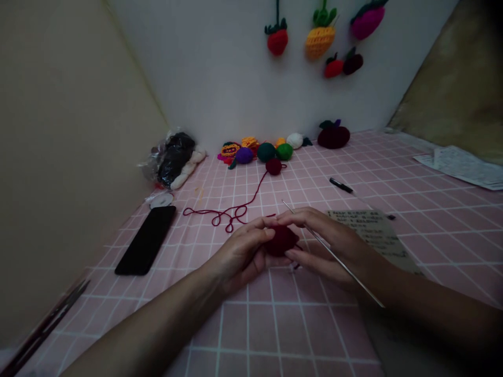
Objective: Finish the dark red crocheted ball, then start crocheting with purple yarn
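Note:
Between my two hands sits a rounded dark red crochet piece (282, 241). My left hand (249, 246) is wrapped around its left side, thumb on top. On the other side, the fingers of my right hand (322, 238) press against its top and lower right. A thin metal crochet hook (341, 262) lies slantwise along my right hand, its tip pointing up and to the left. Dark red yarn (228, 212) runs in loose loops across the cloth, back to a small dark red yarn ball (274, 166).
A phone (146, 241) and a plastic bag (175, 157) lie left. Yarn balls (266, 152) line the wall, below hanging crochet fruits (320, 42). Rightward are a handwritten cardboard sheet (373, 230), a black pen (340, 185) and papers (467, 167). Scissors (51, 319) rest front left.

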Available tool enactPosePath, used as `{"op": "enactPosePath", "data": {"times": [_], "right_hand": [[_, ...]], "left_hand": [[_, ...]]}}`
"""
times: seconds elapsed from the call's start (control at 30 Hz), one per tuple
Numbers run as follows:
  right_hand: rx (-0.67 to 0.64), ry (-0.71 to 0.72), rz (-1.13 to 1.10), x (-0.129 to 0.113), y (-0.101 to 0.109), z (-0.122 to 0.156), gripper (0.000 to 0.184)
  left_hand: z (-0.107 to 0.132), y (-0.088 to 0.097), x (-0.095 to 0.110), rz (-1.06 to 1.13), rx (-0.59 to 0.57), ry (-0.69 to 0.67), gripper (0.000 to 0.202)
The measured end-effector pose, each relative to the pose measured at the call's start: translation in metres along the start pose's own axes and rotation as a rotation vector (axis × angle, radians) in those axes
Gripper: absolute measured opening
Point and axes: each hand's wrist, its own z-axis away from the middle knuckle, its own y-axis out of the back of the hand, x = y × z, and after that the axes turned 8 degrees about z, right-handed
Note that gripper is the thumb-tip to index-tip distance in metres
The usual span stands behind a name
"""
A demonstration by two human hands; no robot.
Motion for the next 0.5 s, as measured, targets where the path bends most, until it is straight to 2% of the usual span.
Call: {"op": "enactPosePath", "data": {"times": [0.2,0.5], "right_hand": [[0.048,-0.057,0.041,-0.0034,0.0039,-0.0001,0.034],[0.026,-0.073,0.046,-0.0039,0.0032,-0.0015,0.032]], "left_hand": [[0.0012,-0.0019,0.0029,0.086,0.04,-0.017,0.019],[-0.0021,-0.0006,0.0053,0.165,0.027,0.051,0.048]]}}
